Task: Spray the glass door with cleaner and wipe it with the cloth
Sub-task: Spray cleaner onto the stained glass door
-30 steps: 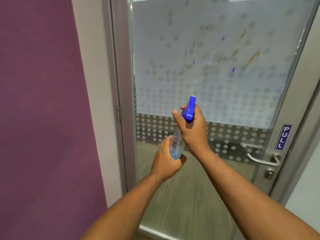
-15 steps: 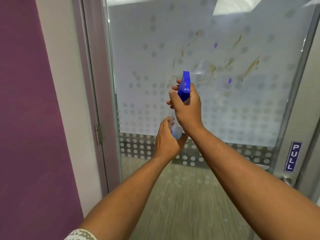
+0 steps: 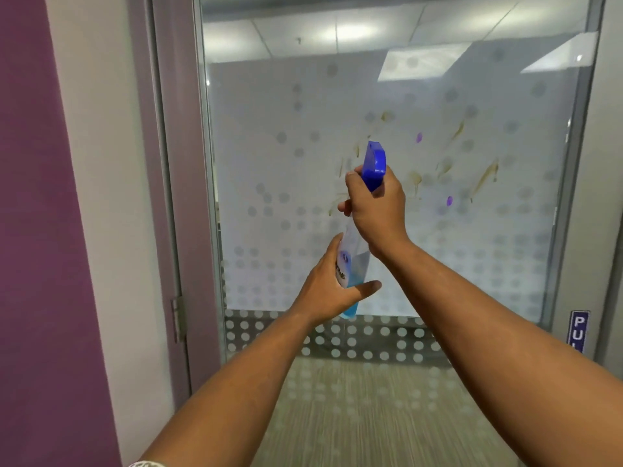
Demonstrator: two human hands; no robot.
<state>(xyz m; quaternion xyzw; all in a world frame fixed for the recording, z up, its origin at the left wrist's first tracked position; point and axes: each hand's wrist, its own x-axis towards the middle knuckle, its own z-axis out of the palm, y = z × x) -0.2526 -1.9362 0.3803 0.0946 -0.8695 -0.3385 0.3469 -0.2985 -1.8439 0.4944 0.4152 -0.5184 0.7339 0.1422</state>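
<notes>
Frosted, dot-patterned glass door (image 3: 286, 163), smooth and streaked with brownish smears (image 3: 485, 176) and two purple spots. Both bare arms reach up in front of it. The right hand (image 3: 377, 210) is clenched round the neck of the clear spray bottle (image 3: 354, 264), under its blue trigger head; the left hand (image 3: 332, 286) cups the base, where blue liquid sits.

place: office | signs: frosted dotted glass door (image 3: 387, 96) at 12 o'clock | blue PULL sign (image 3: 579, 332) at 3 o'clock | panelled ceiling lights (image 3: 340, 33) through glass
</notes>
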